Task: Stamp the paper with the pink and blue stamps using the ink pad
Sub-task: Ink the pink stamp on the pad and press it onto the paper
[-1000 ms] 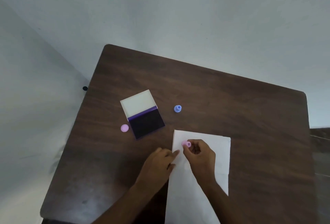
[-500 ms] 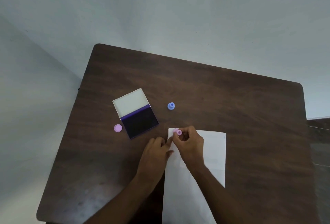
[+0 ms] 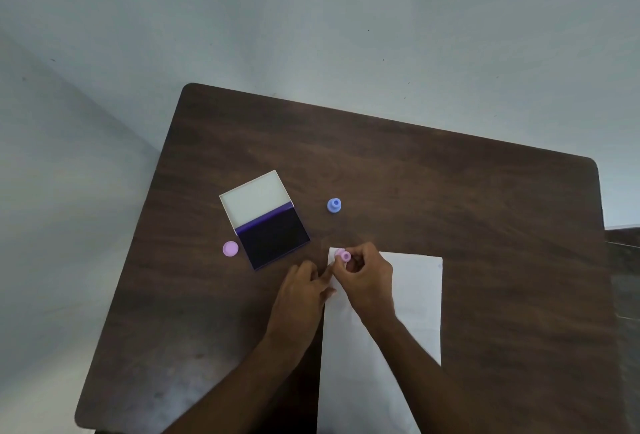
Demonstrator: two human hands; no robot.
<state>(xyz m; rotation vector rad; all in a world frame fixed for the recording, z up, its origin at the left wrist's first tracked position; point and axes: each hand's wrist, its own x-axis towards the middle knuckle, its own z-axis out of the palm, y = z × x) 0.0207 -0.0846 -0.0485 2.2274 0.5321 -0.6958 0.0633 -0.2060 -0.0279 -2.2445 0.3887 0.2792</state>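
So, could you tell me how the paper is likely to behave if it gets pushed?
The paper looks thin and flat, so probably floppy and light. It would likely slide on the smooth table, which may be why the left hand rests at its edge.

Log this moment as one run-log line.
right hand: holds pink stamp at paper corner | left hand: steadies paper edge | blue stamp: untouched | ink pad: open

A dark wooden table [image 3: 450, 191] stands against plain pale grey walls [image 3: 346, 18]

Right hand [image 3: 367, 281] pinches pink stamp [image 3: 344, 256] on paper [image 3: 415, 295] corner
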